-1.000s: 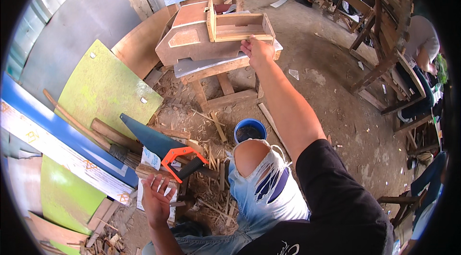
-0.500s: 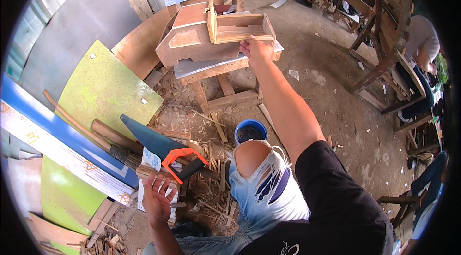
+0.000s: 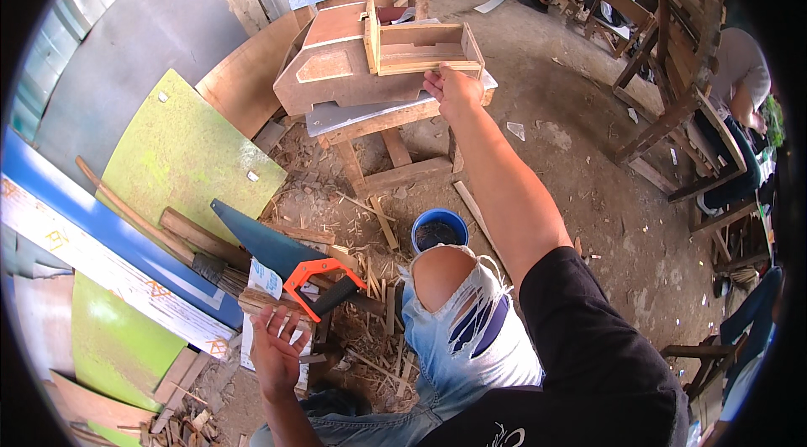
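A wooden toy truck with a boxy cab and a hollow bed stands on a small wooden stool in front of me. My right hand reaches out to it, fingers and thumb closed on the near side edge of the bed. Low on the left, my left hand is turned palm up with its fingers apart and holds nothing. Just beyond those fingers lies a handsaw with an orange and black handle, resting over wood pieces.
A blue bucket with dark contents stands by my knee. Boards, including a yellow-green panel, lean on the left. Wood scraps litter the floor. Wooden chairs are at right, with two people seated farther off.
My right hand has shifted very slightly to the right along the bed's edge. My left hand, the truck and the saw look the same.
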Demonstrator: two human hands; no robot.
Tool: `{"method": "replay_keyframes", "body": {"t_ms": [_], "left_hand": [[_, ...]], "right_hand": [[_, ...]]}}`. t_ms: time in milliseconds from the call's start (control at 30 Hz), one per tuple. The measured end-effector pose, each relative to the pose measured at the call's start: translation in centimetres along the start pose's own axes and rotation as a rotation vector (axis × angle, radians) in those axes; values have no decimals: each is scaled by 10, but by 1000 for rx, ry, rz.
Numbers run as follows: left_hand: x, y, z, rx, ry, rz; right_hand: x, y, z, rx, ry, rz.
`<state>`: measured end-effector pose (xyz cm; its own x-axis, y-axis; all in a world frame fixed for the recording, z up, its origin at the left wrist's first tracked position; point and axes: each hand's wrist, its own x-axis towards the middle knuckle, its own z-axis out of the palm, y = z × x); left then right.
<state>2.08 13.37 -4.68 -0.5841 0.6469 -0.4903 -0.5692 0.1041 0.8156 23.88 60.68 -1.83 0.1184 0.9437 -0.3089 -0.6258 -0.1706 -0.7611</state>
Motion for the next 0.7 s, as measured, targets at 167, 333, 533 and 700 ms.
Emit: {"method": "replay_keyframes", "body": {"t_ms": [167, 333, 533, 700], "left_hand": [[0, -1, -1, 3, 8, 1], [0, -1, -1, 4, -17, -5], [1, -1, -2, 8, -14, -8], [1, 0, -3, 22, -44, -12]], "right_hand": [[5, 1, -2, 7, -1, -2], [6, -1, -4, -6, -20, 6], [2, -5, -3, -27, -20, 25], [0, -7, -1, -38, -6, 33]]}}
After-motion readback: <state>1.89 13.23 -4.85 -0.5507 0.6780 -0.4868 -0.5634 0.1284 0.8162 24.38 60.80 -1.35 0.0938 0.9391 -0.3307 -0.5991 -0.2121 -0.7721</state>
